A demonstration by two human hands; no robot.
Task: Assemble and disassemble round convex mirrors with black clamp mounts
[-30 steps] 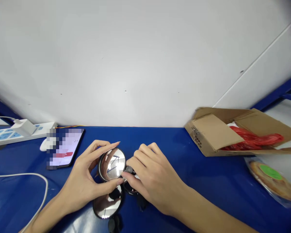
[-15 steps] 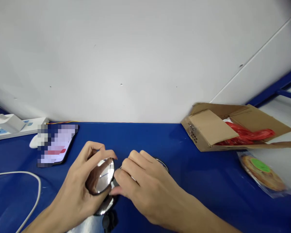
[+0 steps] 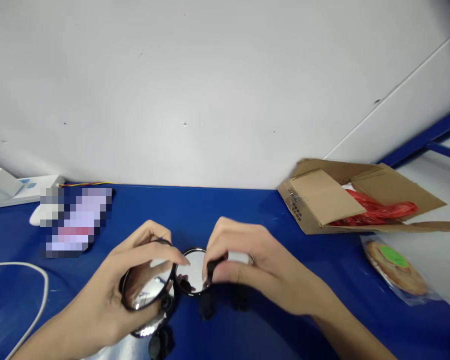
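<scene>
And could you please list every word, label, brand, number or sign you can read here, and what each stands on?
None can be read.
Cardboard box: dark printed marks on its side, too small and blurred to read.
Phone: screen pixelated, unreadable.
Green label: no legible words.
Mirror in the left hand: no lettering seen.

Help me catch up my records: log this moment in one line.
left hand: grips round mirror; right hand: pinches black piece; between hands: another mirror; right side: open cardboard box
</scene>
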